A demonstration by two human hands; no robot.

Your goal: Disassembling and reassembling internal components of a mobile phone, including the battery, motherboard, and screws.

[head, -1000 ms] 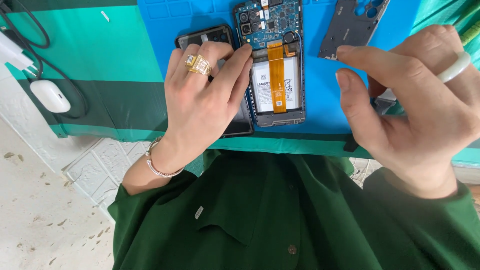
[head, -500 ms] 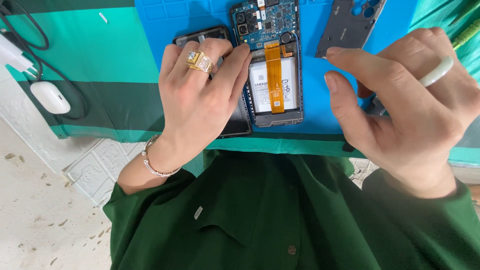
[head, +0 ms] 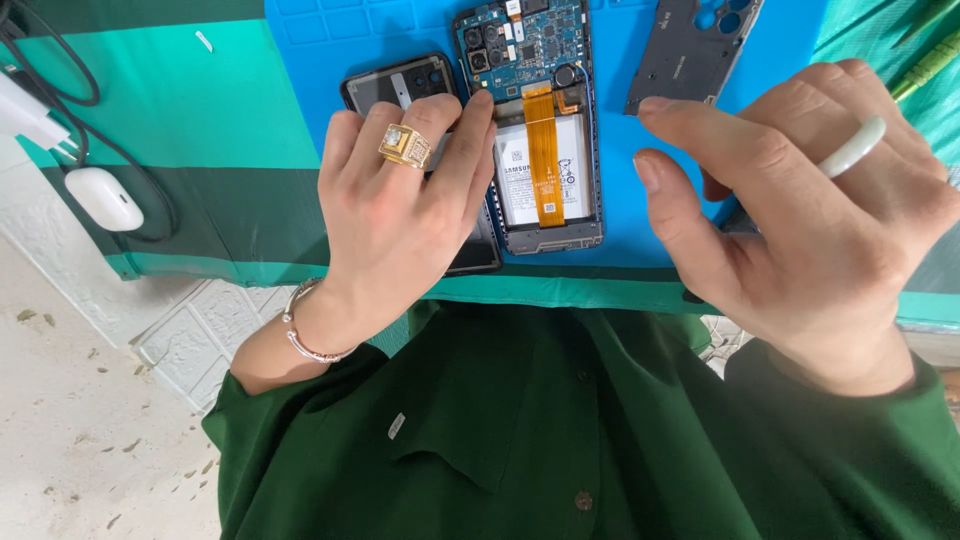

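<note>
The left hand lies flat on a black phone cover, fingers together, not gripping. Its pointer tip touches the edge of the open phone, which lies just beside on the blue mat. Inside the phone sits a white battery with a small label and an orange strip down its middle. The right hand hovers over the mat, fingers loose and apart, holding nothing. A dark grey plate lies above it.

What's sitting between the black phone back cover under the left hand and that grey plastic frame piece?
The opened phone, its circuit board, battery and orange ribbon cable exposed, on the blue mat, in the head view.
</note>
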